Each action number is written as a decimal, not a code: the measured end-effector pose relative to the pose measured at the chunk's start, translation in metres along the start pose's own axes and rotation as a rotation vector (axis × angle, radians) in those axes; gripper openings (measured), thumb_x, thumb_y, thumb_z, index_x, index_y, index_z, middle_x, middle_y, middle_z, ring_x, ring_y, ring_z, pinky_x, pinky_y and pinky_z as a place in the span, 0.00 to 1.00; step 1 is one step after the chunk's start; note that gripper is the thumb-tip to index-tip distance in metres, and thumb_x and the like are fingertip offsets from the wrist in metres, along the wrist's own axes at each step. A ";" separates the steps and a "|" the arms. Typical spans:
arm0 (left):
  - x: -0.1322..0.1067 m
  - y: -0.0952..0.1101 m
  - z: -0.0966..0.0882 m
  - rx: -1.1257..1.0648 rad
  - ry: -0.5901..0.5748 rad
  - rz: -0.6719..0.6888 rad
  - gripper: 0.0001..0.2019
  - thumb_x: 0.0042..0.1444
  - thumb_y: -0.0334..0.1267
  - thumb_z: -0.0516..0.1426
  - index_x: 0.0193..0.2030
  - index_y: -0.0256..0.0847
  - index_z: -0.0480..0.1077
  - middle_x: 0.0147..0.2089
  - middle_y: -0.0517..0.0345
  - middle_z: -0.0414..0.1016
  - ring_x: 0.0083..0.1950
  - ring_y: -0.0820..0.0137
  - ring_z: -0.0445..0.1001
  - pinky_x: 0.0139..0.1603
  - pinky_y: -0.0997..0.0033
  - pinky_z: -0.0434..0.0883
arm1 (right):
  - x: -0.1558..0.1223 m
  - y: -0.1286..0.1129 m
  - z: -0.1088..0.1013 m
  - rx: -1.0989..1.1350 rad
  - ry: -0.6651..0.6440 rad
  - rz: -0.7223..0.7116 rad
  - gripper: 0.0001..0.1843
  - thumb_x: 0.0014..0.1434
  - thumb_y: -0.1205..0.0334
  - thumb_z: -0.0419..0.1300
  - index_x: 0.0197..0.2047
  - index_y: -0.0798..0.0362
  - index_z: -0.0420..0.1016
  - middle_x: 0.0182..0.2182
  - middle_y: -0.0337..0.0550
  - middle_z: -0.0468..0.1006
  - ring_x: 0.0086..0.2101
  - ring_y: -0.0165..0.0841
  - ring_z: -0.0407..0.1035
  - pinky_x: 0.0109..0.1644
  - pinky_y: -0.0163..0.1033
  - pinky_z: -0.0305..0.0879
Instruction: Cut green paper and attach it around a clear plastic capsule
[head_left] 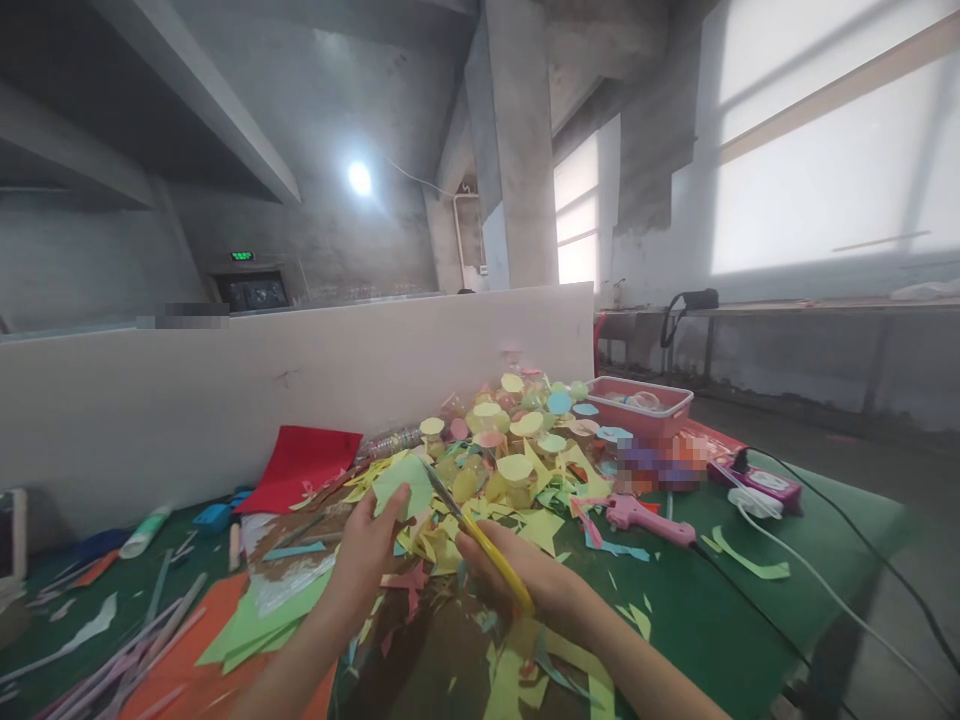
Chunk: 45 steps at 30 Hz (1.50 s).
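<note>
My left hand (371,545) pinches a light green piece of paper (401,482) and holds it up over the table. My right hand (525,580) is closed round the yellow handles of a pair of scissors (469,525). Their blades point up and left and reach the right edge of the green paper. Under both hands lies a heap of coloured paper scraps (517,490), mostly yellow, with round cut-outs in yellow, pink and blue towards the back.
A pink glue gun (645,518) lies to the right on the green table (825,530), its cord trailing off. A pink basket (645,405) stands behind it. A red sheet (300,465) leans on the white partition (225,400). Orange and green sheets, sticks and a glue tube lie left.
</note>
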<state>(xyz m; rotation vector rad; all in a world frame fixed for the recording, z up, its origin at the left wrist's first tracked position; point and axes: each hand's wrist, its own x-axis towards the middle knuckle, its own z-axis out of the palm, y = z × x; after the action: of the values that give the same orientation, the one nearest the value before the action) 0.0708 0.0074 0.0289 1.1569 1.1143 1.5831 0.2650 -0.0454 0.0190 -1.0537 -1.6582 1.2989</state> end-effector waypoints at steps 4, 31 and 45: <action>0.001 0.006 0.003 0.017 -0.117 -0.044 0.28 0.42 0.50 0.68 0.48 0.39 0.70 0.44 0.51 0.80 0.39 0.62 0.79 0.37 0.66 0.75 | -0.007 -0.007 -0.002 -0.103 -0.010 -0.015 0.26 0.58 0.33 0.54 0.34 0.50 0.61 0.27 0.34 0.60 0.26 0.29 0.54 0.28 0.34 0.51; -0.019 0.015 0.010 0.084 -0.151 -0.059 0.23 0.46 0.51 0.65 0.47 0.40 0.71 0.48 0.49 0.79 0.42 0.61 0.80 0.41 0.63 0.76 | 0.018 0.015 0.004 -0.282 0.078 -0.014 0.33 0.62 0.30 0.42 0.22 0.51 0.59 0.14 0.34 0.60 0.19 0.28 0.55 0.24 0.33 0.50; -0.015 0.007 0.008 0.076 -0.123 -0.076 0.27 0.46 0.48 0.65 0.53 0.41 0.67 0.50 0.50 0.78 0.43 0.62 0.79 0.42 0.65 0.75 | 0.019 0.016 0.002 -0.316 0.132 -0.043 0.30 0.61 0.34 0.48 0.21 0.51 0.55 0.17 0.33 0.55 0.20 0.26 0.50 0.23 0.34 0.47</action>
<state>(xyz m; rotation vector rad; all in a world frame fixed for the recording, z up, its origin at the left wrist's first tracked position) 0.0804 -0.0076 0.0334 1.2308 1.1324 1.4033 0.2587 -0.0267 0.0049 -1.2514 -1.8102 0.9366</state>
